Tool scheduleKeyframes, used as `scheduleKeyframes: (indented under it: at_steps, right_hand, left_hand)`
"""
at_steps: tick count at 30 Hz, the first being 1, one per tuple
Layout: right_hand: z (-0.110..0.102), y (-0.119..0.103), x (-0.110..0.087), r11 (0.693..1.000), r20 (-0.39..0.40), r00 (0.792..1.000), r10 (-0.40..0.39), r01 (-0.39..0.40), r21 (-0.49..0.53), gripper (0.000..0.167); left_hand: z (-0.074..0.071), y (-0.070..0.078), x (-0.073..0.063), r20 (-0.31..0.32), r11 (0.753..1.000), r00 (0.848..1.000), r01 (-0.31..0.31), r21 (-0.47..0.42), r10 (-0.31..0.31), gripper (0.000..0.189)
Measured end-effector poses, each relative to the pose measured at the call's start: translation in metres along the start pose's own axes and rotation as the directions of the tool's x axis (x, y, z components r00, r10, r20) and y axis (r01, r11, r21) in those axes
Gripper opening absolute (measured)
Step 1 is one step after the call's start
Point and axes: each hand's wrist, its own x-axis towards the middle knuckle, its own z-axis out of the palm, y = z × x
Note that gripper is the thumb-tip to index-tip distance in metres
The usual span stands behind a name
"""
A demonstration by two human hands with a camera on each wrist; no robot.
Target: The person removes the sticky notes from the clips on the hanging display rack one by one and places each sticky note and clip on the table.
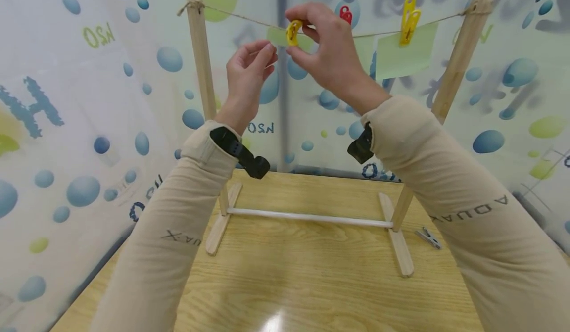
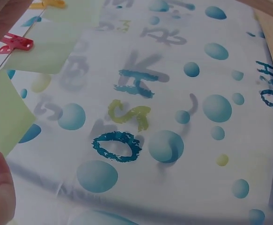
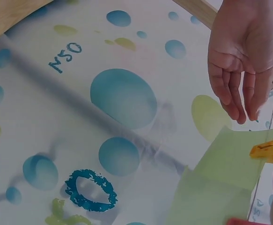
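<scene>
My right hand (image 1: 331, 45) pinches a yellow clothespin (image 1: 293, 32) between thumb and fingers at the twine (image 1: 236, 16). In the right wrist view, this clothespin (image 3: 263, 151) overlaps the edge of a pale green paper (image 3: 227, 157) at the twine. Just left of that paper, my left hand (image 1: 249, 72) is raised with its fingers loosely bent. The right wrist view shows the left hand (image 3: 243, 61) apart from the paper, holding nothing. A red clothespin (image 1: 345, 14) sits on the line over a second green paper (image 1: 364, 50), partly hidden by my right hand.
Farther right, another yellow clothespin (image 1: 408, 23) holds a green paper (image 1: 405, 57). Two wooden posts (image 1: 202, 65) carry the twine, with a white rod (image 1: 307, 217) joining them low down. A grey clothespin (image 1: 428, 238) lies on the wooden table (image 1: 311, 282) beside the right foot.
</scene>
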Motion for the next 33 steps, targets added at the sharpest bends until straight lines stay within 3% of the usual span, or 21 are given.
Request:
scheduleKeyframes:
  at_steps: [8,14,23,33]
  right_hand:
    - [0.000,0.002,0.001,0.999,0.002,1.000,0.027,-0.027,0.020,0.038]
    - [0.000,0.003,0.003,0.996,0.015,0.997,0.072,-0.072,0.056,0.039]
    - [0.002,0.004,0.003,0.988,0.033,0.994,0.101,-0.104,0.112,0.042]
    - [0.001,0.004,0.005,0.980,0.030,0.991,0.129,-0.132,0.148,0.046]
  left_hand:
    - [-0.001,-0.007,0.010,-0.103,0.996,0.994,0.030,0.081,-0.021,0.025]
    - [0.000,-0.009,0.017,-0.151,0.997,0.987,0.059,0.051,-0.050,0.035]
    - [0.000,-0.014,0.021,-0.090,0.997,0.993,0.070,-0.017,-0.072,0.040]
    - [0.003,-0.017,0.018,-0.090,0.998,0.994,0.055,-0.028,-0.057,0.030]
